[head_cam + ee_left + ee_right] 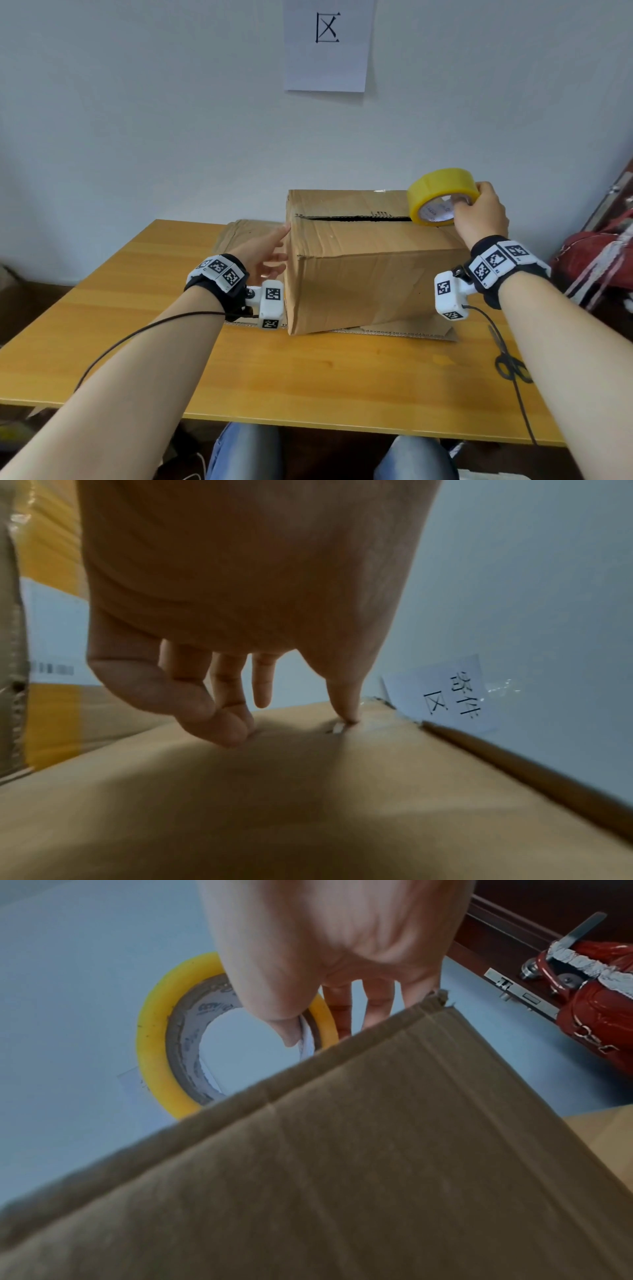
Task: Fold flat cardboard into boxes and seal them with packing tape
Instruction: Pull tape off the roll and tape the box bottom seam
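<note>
At frame centre the box (370, 260) shows its untaped seam running left-right; the right hand (479, 214) grips the tape (442, 197) at the seam's right end, while the left hand (263, 253), fingers spread, steadies the left wall.

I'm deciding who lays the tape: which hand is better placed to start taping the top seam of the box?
Right. The right hand already grips the tape roll at the seam's right end, while the left hand rests open against the box side.

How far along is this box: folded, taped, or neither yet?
Folded: the cardboard box stands formed, its top flaps closed. Not sealed: a dark open seam shows, without tape. In hand: the right hand holds the yellow tape roll at the seam's end; the left hand steadies the side.
</note>
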The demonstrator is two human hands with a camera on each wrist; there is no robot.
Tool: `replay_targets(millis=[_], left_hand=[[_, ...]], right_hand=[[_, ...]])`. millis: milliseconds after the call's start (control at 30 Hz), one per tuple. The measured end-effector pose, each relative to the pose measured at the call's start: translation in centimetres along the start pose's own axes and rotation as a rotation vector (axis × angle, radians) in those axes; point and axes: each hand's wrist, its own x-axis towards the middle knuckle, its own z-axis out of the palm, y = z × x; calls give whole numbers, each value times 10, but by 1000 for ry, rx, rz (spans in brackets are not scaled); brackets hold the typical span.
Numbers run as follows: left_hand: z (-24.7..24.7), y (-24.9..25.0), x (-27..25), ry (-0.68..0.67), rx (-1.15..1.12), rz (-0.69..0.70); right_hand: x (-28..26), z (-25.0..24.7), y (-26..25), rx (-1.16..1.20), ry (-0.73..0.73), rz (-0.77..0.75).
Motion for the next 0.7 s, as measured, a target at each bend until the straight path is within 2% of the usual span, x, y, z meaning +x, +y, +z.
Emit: replay_targets(millis=[267,400,567,700], left_hand=[[6,2,7,-29,-66,-63],[5,8,2,-74,-60,-36],[0,14,4,-43,-54,61],[9,28,-7,-81,-88,57]], right_hand=[[1,-3,2,-44,3,-9],[-3,-5,0,-78,-18,-17],[-10,-10,-7,-80,-34,-40],[-17,-15,-12,-56,-59,-64]])
